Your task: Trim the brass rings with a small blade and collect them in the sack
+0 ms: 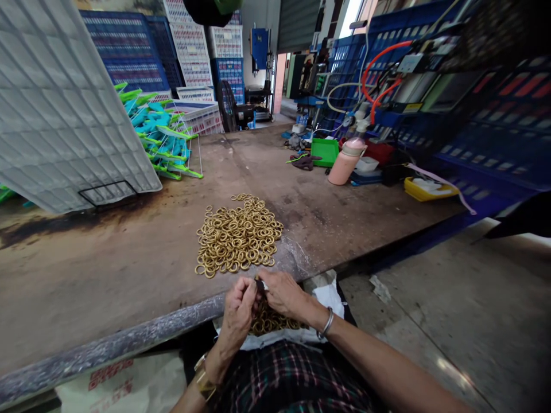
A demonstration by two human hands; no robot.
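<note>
My left hand (239,305) and my right hand (284,293) meet at the table's front edge, fingers closed in a pinch. Between the fingertips shows a small dark piece with a whitish bit; its kind is too small to tell. A heap of brass-coloured rings (239,236) lies on the table just beyond both hands. More rings (275,321) rest in a white cloth or bag (329,297) on my lap, right below the hands and partly hidden by them.
A pale ribbed panel (64,109) leans at the left, beside green and turquoise plastic pieces (161,135). At the right stand a pink bottle (340,165), a green tray (325,152) and a yellow tray (430,189). Stacked crates (191,51) and a fan (228,106) are behind.
</note>
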